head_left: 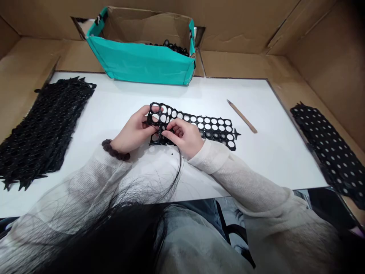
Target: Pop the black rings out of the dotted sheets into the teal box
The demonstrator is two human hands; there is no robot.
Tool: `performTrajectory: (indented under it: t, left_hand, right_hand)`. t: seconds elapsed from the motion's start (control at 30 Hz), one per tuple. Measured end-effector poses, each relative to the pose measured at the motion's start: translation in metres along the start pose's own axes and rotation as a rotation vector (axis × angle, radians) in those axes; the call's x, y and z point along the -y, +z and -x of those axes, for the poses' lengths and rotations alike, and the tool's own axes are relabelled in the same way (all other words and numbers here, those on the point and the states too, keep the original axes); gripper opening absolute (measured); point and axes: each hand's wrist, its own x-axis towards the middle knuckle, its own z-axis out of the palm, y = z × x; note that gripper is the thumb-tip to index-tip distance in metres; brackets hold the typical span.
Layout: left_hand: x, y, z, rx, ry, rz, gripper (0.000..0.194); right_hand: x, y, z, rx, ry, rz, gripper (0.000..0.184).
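A black rubber-like sheet (pixel 216 123) with rows of round holes lies across the middle of the white table, its left end slightly raised. My left hand (pixel 137 127) grips that left end, with fingers behind the sheet and through its holes. Thumb and forefinger of my right hand (pixel 184 137) are pinched together against the sheet just beside it; what is between the fingertips is too small and dark to name. Several holes in the lower rows, right of my right hand, have dark round pieces in them, while the upper rows show white table through them.
A teal-fronted cardboard box (pixel 142 62) holding black ring-like pieces stands at the back. Stacked black perforated sheets (pixel 45 125) lie at left, another black sheet (pixel 327 148) at right. A thin brown-handled tool (pixel 242 116) rests right of centre. Cardboard walls (pixel 239 26) surround the table.
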Motion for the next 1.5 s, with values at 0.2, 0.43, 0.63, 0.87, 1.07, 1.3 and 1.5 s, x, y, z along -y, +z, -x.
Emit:
performTrajectory:
  t: [0.2, 0.43, 0.63, 0.87, 1.07, 1.3, 1.5]
  left_hand:
    - [0.005, 0.001, 0.002, 0.027, 0.128, -0.055, 0.044]
    - [0.004, 0.002, 0.005, 0.049, 0.163, -0.088, 0.049]
    - [-0.001, 0.008, 0.004, 0.078, 0.177, -0.046, 0.047]
    - [0.002, 0.008, 0.004, 0.083, 0.196, -0.081, 0.047]
    - [0.005, 0.004, 0.009, 0.082, 0.259, -0.254, 0.055]
    - [0.005, 0.008, 0.007, 0.046, 0.242, -0.180, 0.045]
    - [-0.002, 0.016, 0.006, 0.001, 0.158, -0.067, 0.035]
  right_hand:
    - [0.003, 0.001, 0.001, -0.026, 0.016, 0.020, 0.023]
    - [0.011, -0.001, 0.002, -0.003, 0.031, 0.065, 0.017]
    - [0.016, -0.002, 0.001, 0.002, 0.029, 0.084, 0.009]
    - [0.014, 0.000, 0.002, 0.000, 0.047, 0.043, 0.004]
    - [0.014, -0.002, 0.002, 0.035, 0.049, 0.032, 0.017]
    - [0.009, -0.002, -0.002, 0.074, 0.046, -0.048, 0.015]
    - [0.010, -0.002, -0.003, 0.064, 0.066, -0.084, 0.014]
